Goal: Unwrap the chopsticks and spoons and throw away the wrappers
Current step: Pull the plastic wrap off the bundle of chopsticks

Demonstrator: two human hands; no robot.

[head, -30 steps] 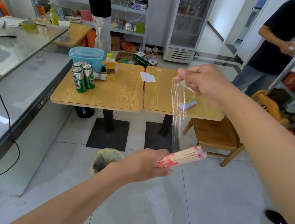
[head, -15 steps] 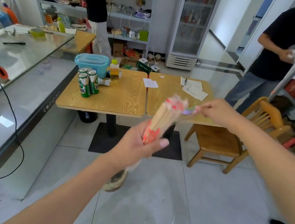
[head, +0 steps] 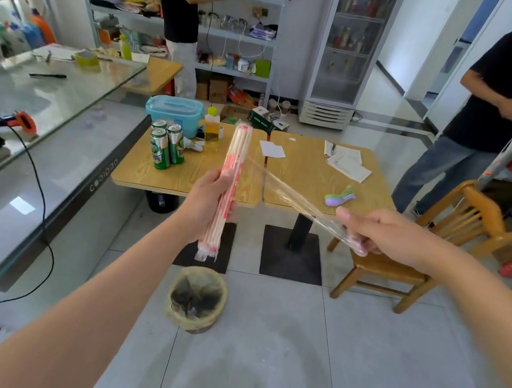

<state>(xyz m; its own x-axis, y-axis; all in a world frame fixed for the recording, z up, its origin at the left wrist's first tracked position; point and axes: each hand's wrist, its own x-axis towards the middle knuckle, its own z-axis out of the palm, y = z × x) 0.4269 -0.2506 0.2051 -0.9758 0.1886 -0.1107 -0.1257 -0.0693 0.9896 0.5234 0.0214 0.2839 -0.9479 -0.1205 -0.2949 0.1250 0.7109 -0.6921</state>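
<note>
Left hand [head: 209, 199]: gripping the bundle of chopsticks [head: 229, 186] upright, above the bin [head: 197, 299].
Right hand [head: 386, 234]: pinching the clear wrapper [head: 292, 193], stretching it from the bundle.
Tables [head: 190, 176]: holding cans [head: 166, 146], papers [head: 347, 165], plastic spoons [head: 339, 197].
Floor [head: 289, 352]: showing grey tiles.

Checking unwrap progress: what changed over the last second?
The left hand turned the chopstick bundle from lying sideways to nearly upright. The right hand, earlier raised above the bundle, dropped to the right and now stretches the clear film sideways off it. Unchanged: left hand grips the bundle, right hand grips the film, the film remains attached, the spoons lie on the table, and the bin is below.
</note>
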